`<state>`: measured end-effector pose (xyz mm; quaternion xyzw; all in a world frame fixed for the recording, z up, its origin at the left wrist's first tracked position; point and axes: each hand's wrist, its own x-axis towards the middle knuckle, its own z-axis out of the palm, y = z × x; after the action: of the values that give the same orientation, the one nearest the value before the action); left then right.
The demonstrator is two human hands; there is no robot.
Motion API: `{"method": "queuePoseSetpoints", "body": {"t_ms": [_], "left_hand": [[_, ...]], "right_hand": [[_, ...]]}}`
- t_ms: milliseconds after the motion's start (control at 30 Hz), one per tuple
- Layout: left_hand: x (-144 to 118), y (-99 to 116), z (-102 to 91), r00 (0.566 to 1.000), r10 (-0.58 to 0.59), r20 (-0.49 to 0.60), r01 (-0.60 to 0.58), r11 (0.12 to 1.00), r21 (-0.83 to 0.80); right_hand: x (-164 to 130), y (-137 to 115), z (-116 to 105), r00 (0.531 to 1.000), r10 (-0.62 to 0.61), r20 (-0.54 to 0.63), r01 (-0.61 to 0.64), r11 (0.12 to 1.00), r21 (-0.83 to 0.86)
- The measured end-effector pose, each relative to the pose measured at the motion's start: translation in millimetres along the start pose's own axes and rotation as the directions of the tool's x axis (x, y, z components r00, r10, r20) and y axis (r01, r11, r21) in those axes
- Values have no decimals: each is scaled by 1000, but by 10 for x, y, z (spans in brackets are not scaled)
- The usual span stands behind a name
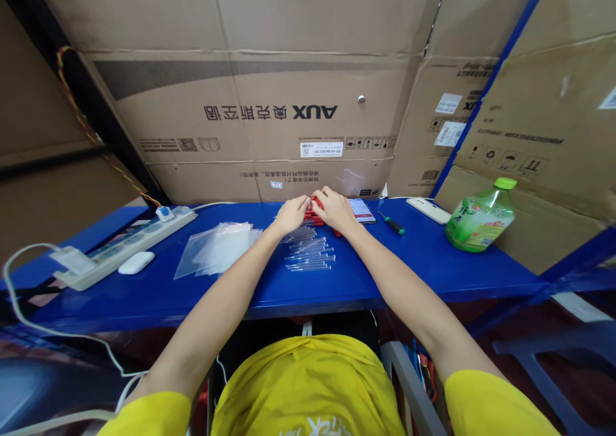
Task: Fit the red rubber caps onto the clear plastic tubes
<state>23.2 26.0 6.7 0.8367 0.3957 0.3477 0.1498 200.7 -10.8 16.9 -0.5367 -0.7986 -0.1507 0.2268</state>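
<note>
At the back middle of the blue table, my left hand [293, 213] and my right hand [335, 209] meet over a pile of small red pieces [315, 220]. Fingers of both hands are curled closed around some of these pieces; their exact kind is too small to make out. Just in front, thin clear sticks [310, 254] lie in rows, several of them side by side. Left of my left forearm is a loose stack of clear plastic bags [224, 247]. A phone [362, 210] with a lit screen lies beyond my right hand.
A green-handled screwdriver [394, 225], a white flat device [428, 210] and a green bottle [484, 218] are to the right. On the left are a power strip [139, 243] with plugs and a white earbud case [136, 263]. Cardboard [269, 83] walls the back.
</note>
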Motion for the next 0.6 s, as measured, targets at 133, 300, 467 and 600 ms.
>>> {"method": "queuePoseSetpoints", "body": {"t_ms": [133,300,467,600], "left_hand": [[22,34,7,1000,15,5,-14,990,-138],[45,30,32,999,-1,37,10,973,-231],[50,-14,58,998,-6,63,27,938,-346],[44,-25,59,994,-24,104,65,911,-407]], "right_hand": [[27,-76,5,999,28,18,-28,1000,-7],[48,-79,40,998,25,60,-24,999,-25],[65,-49,50,998,3,62,-1,999,-32],[82,-36,64,996,0,87,3,1000,-29]]}}
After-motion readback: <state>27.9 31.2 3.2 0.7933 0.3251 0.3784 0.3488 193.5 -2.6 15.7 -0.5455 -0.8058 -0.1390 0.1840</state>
